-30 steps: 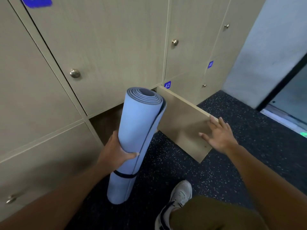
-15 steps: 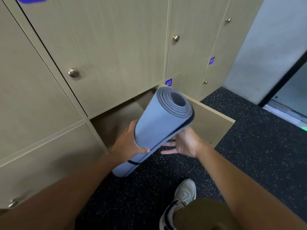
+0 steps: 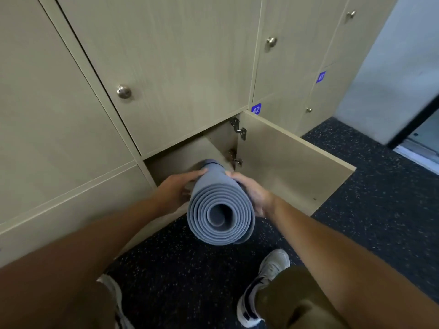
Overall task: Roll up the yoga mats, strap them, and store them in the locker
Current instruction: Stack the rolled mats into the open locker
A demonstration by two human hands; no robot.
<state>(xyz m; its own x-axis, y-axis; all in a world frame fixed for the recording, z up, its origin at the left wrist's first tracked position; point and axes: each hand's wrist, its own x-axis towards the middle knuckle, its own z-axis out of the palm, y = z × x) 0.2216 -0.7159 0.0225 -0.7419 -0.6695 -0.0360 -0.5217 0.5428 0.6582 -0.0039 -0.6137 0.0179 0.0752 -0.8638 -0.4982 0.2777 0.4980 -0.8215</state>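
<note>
So the rolled yoga mat [image 3: 219, 210] is being held end-on, spiral end facing the camera, far end already poking into the mouth of the open bottom locker [image 3: 190, 153]. That makes sense: the compartment is low and not very wide, so going in lengthwise like a log is the only way it fits.

The left hand [image 3: 177, 189] wraps around the left side of the roll and the right hand [image 3: 251, 194] around the right side, both closed on the mat about midway along. With a hand on each side you can steer the nose and keep the roll from sagging or unwinding. I'd guess there's a strap around the far end, since there's a darker band up there, but it's small and a bit blurry, so I won't swear to it.

The locker door [image 3: 292, 167] is swung out to the right on its hinges [image 3: 238, 131], well clear of the opening, so nothing blocks the slide in. The person is low to the speckled floor [image 3: 190, 281], with a sneaker [image 3: 266, 281] planted just below the mat, which lines the arms up with that bottom compartment.

Looks like storing is under way. The next bit is just pushing straight in without catching the frame.
</note>
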